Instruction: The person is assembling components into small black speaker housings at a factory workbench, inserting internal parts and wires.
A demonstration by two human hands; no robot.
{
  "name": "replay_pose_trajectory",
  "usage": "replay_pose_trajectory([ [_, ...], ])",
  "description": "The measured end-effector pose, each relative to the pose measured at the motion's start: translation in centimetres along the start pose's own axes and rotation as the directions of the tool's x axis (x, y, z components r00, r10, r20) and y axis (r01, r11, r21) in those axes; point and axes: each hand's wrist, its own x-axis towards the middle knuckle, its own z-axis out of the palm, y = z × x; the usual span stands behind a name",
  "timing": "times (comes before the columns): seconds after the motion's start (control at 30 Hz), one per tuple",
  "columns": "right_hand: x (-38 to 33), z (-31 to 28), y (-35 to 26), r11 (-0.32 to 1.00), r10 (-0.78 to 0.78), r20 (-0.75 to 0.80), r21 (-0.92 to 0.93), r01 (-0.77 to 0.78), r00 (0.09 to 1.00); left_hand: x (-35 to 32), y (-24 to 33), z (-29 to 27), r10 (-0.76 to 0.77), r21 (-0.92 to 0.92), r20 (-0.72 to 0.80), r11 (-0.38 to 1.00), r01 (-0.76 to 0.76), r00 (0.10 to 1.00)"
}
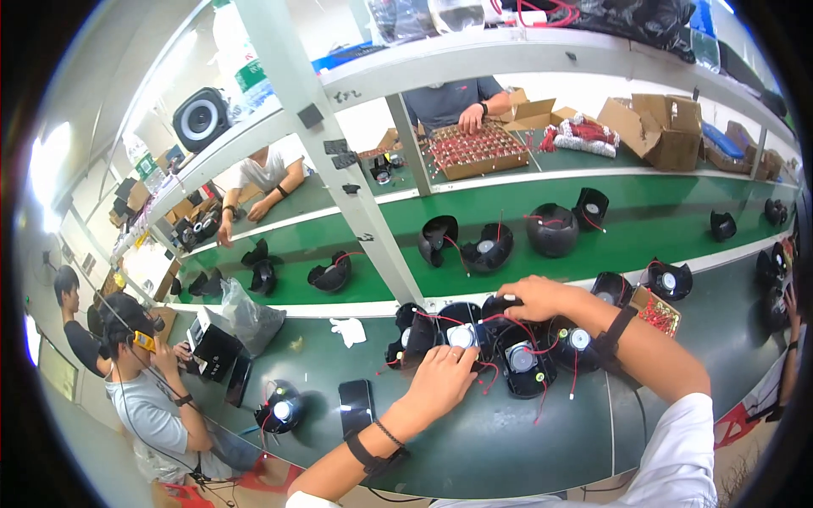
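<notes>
Phone (356, 405): left of left hand, apparently clear of work.
Left hand (442, 375): at speaker's edge, perhaps steadying; pinch cannot be told.
Speaker (461, 336): face up, between hands.
Right hand (542, 298): curled over black shell (498, 305); closure unclear.

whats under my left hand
The fingertips of your left hand overlap the near edge of a round silver speaker in a black shell. The rest of that edge, and whatever lies beneath your palm, is covered and can't be seen.
</notes>
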Motion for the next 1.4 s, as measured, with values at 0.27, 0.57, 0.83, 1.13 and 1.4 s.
replay_pose_trajectory([
  [0.27,1.9,-2.4,1.0,0.998,0.06,-0.257,0.022,-0.057,0.965,7.1,-2.1,-6.2,-0.071,-0.227,-0.049,0.972,0.058,0.996],
  [0.57,9.5,-2.3,2.1,0.974,0.041,-0.154,-0.216,-0.074,0.987,22.6,-16.9,7.6,-0.739,-0.088,0.014,0.67,0.737,0.674],
  [0.83,7.1,-2.2,3.8,0.967,-0.177,-0.275,-0.227,0.115,0.945,21.2,-14.9,4.1,-0.825,-0.511,0.018,0.479,0.714,0.566],
  [1.13,-16.0,-3.0,-3.5,0.982,-0.19,-0.587,-0.125,0.145,0.787,-0.6,1.2,-10.0,-0.33,-0.964,0.234,0.045,0.262,0.915],
  [1.4,-34.7,8.7,-13.3,0.999,0.028,-0.526,0.051,-0.001,0.85,-10.8,10.0,-5.4,-0.121,-0.849,0.511,0.089,0.522,0.851],
])
